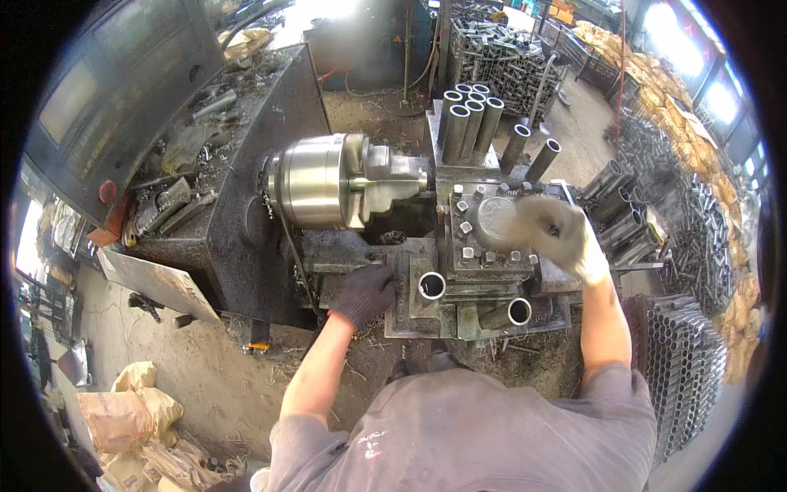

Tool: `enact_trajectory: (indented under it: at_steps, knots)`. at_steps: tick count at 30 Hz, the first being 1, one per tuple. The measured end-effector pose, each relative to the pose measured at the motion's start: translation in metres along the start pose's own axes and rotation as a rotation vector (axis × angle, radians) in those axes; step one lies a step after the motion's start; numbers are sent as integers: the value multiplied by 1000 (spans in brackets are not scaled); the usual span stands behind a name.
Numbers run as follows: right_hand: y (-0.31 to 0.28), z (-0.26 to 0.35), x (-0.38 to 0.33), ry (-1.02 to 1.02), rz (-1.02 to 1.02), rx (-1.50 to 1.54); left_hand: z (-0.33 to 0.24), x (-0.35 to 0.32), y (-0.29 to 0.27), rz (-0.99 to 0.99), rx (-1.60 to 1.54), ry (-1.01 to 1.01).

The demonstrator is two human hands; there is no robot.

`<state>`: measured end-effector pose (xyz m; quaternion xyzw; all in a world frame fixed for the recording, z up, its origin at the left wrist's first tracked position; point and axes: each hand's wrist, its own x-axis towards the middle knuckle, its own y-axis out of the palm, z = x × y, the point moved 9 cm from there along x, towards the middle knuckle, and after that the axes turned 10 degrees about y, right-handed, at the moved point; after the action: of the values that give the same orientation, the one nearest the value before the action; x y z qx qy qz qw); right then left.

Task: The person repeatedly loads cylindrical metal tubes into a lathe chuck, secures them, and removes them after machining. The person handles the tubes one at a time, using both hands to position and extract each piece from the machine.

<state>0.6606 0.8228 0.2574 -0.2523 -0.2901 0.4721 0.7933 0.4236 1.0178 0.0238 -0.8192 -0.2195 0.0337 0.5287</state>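
Fronting lathe (pixel 316 182), white-lettered grey shirt (pixel 459 430)

The head view looks steeply down across the lathe (pixel 318 182), from close above its near side.

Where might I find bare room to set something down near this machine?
The floor looks mostly bare between the tilted panel and brown sacks, and behind the standing tubes, beside the heaped metal pieces. It is crowded around the bolted tool post near the blurred right hand, and at the stacked tubes.
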Motion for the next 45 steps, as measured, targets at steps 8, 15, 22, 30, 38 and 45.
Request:
enact_trajectory:
  at_steps: [8, 15, 22, 30, 38, 45]
  knots:
    - [35, 13, 106, -76, 150, -124, 1, 55, -18, -66, 114, -278]
    - [108, -50, 196, -86, 427, -476, -64, 42, -89, -409, 228, 146]
    - [247, -133, 240, -575, 624, -652, -79, 149, -86, -559, 529, 372]
    - [230, -223, 237, 174, 1357, -351, -43, 187, -47, -510, 641, 248]
    - [153, -178, 187, -179, 1190, -701, -42, 178, -56, -540, 546, 254]
    - [97, -282, 160, -182, 625, -588, -62, 130, -98, -564, 243, 416]
